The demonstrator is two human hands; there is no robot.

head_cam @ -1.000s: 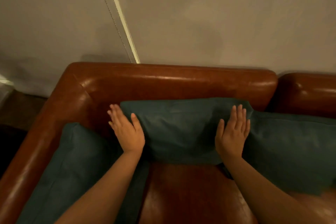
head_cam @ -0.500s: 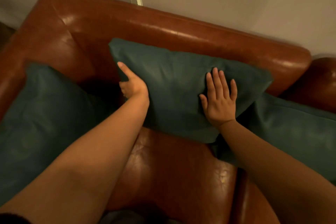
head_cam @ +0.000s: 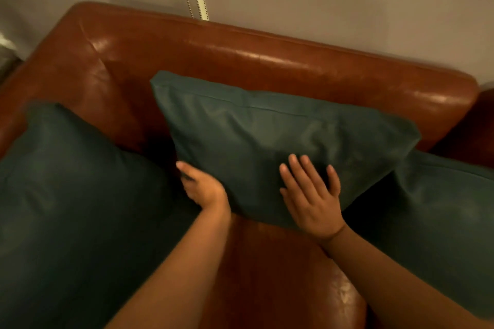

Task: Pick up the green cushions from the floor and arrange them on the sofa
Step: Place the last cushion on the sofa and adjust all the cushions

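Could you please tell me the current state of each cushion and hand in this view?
middle cushion: propped tilted against the sofa backrest.
left cushion: on the sofa by its armrest, untouched.
right cushion: on the seat, partly behind the middle cushion.
left hand: at the middle cushion's left edge; grip unclear.
right hand: flat, fingers spread, pressing the middle cushion's front.
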